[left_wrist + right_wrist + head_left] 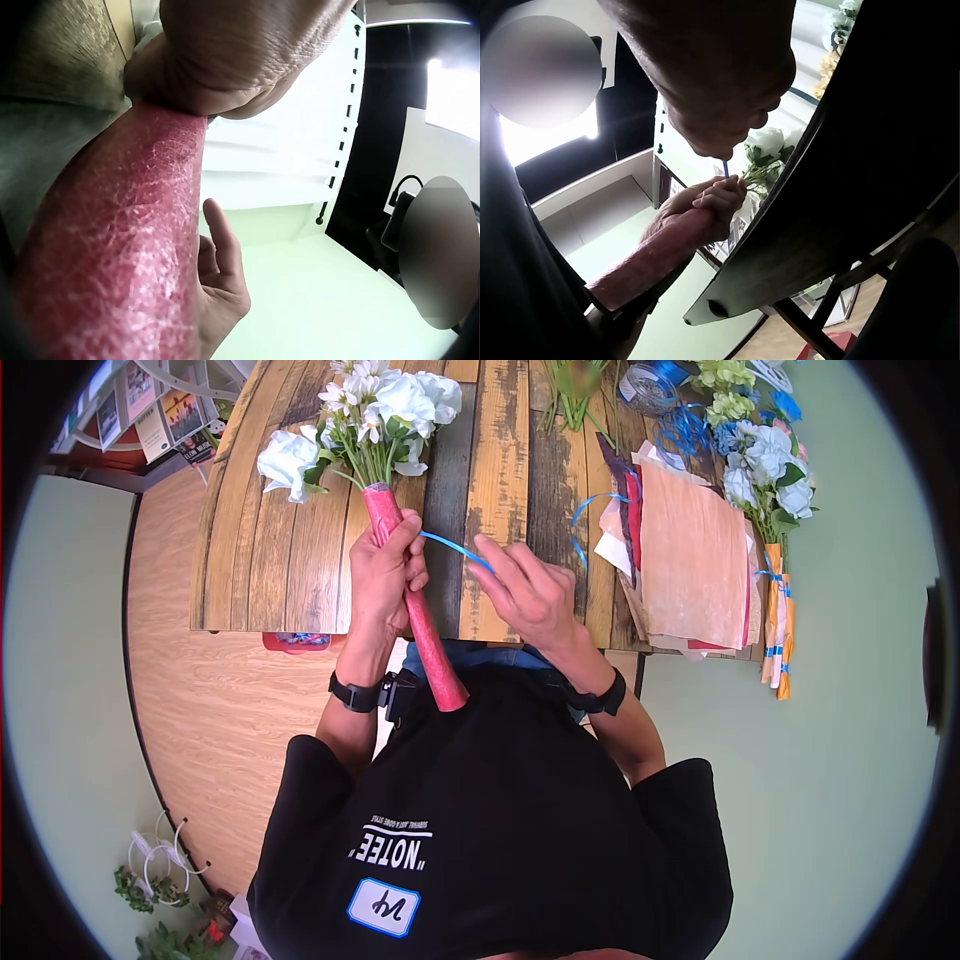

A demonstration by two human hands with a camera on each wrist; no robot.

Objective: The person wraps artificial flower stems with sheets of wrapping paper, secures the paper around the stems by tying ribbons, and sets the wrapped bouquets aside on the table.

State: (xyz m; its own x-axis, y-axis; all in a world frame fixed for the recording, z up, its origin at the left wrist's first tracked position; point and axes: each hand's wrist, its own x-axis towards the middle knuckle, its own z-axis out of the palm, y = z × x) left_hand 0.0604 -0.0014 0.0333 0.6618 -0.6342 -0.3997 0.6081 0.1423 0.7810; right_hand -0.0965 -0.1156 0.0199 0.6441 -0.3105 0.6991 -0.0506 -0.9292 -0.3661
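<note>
My left hand (382, 575) grips the stems of a bouquet, which are wrapped in crinkled red paper (432, 650). White flowers (410, 402) and green stems spread from the wrap's far end, over the table. The wrap's flared near end hangs past the table edge, in front of the black shirt. A thin blue ribbon (450, 545) runs from the left thumb across to my right hand (535, 595), whose fingertips pinch it. In the right wrist view, a short stretch of the ribbon (726, 169) shows between the two hands. The wrap (127, 240) fills much of the left wrist view.
On the wooden table (500, 460), a stack of tan and red wrapping paper (695, 560) lies to the right. Beyond it are a ribbon spool (648, 388) and tangled blue ribbon (685, 430). Another wrapped bouquet (775, 485) lies along the right edge. Green stems (572, 395) lie at the back.
</note>
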